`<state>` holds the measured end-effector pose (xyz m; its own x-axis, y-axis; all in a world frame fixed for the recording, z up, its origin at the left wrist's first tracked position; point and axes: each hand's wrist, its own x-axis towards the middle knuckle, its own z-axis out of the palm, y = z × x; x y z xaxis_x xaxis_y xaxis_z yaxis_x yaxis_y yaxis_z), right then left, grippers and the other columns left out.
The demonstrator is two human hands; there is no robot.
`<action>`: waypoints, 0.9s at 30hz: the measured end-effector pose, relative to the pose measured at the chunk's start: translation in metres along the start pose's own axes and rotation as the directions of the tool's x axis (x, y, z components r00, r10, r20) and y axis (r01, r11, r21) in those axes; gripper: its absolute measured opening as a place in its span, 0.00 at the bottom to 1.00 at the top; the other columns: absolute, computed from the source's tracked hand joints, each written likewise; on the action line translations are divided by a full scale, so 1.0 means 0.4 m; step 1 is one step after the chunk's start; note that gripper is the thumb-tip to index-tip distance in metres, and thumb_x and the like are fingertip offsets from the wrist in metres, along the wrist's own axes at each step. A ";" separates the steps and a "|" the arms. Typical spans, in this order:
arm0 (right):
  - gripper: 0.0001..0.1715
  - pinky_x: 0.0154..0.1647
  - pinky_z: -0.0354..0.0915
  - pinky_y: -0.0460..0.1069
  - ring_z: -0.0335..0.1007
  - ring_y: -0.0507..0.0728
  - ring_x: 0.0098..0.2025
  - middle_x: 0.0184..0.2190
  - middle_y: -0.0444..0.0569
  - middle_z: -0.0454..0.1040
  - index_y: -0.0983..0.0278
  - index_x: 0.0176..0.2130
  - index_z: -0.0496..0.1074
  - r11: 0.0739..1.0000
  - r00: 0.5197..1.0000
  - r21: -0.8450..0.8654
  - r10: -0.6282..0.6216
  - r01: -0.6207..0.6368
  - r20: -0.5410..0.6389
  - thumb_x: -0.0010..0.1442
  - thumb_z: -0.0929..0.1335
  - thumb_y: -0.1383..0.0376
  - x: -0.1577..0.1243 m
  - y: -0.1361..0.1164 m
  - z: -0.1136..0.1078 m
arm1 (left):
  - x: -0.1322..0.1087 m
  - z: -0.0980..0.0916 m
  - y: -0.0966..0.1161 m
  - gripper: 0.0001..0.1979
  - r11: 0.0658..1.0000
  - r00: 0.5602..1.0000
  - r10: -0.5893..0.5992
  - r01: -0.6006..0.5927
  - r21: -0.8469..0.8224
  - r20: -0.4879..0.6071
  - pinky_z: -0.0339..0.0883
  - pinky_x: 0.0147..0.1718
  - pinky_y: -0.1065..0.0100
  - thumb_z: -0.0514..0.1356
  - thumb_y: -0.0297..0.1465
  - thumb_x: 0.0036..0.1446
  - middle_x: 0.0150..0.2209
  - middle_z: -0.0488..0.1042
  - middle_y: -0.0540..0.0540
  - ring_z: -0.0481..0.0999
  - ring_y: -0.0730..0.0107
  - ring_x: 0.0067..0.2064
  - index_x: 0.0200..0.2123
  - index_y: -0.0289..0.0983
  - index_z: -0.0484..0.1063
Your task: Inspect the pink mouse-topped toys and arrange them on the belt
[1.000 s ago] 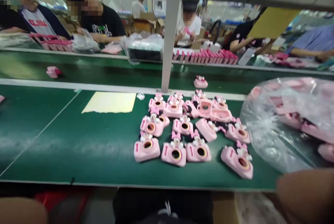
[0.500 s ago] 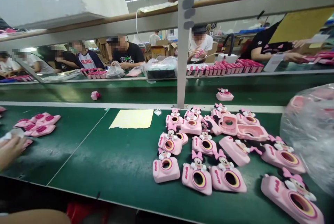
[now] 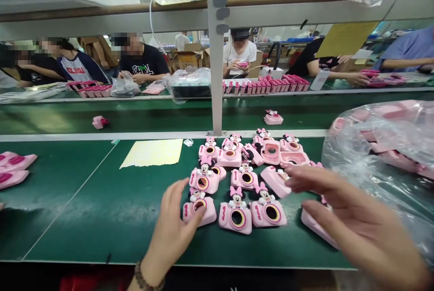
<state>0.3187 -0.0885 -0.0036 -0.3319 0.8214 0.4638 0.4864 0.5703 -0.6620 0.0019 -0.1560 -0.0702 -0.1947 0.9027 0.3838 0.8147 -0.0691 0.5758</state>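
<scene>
Pink toy cameras with a cartoon mouse figure on top and a round yellow-ringed lens lie in a close group on the green belt [image 3: 84, 218]. My left hand [image 3: 171, 232] rests its fingertips on the nearest left pink camera [image 3: 199, 212], with the thumb raised above it. My right hand [image 3: 352, 218] hangs with fingers spread over the group's right side. Its fingertips are close to a tilted pink camera [image 3: 276, 181]. Another pink camera [image 3: 317, 225] lies mostly hidden under that hand.
A transparent plastic bag of pink parts [image 3: 379, 141] lies at the right. A yellow paper sheet [image 3: 152, 153] is on the belt. Pink pieces [image 3: 15, 164] lie at the far left. A metal post [image 3: 215, 55] rises behind the group, and co-workers sit beyond the far belt.
My left hand has moved from the belt's far left onto the camera group. My right hand has come in from the lower right. The view has shifted, making the cameras appear smaller.
</scene>
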 end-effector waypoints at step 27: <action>0.18 0.59 0.68 0.60 0.67 0.61 0.59 0.58 0.53 0.69 0.58 0.57 0.67 0.996 0.930 0.069 0.023 -0.052 0.366 0.68 0.63 0.64 -0.003 -0.045 0.348 | -0.139 -0.033 -0.132 0.27 0.762 0.928 -0.372 0.318 -0.565 0.021 0.75 0.49 0.55 0.58 0.38 0.59 0.58 0.68 0.39 0.74 0.50 0.55 0.60 0.42 0.57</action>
<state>0.1978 -0.0987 -0.0742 -0.5929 0.7799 0.2007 0.4463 0.5257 -0.7241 -0.0375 -0.2081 -0.1123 -0.4720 0.8724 0.1273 0.2503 -0.0058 0.9681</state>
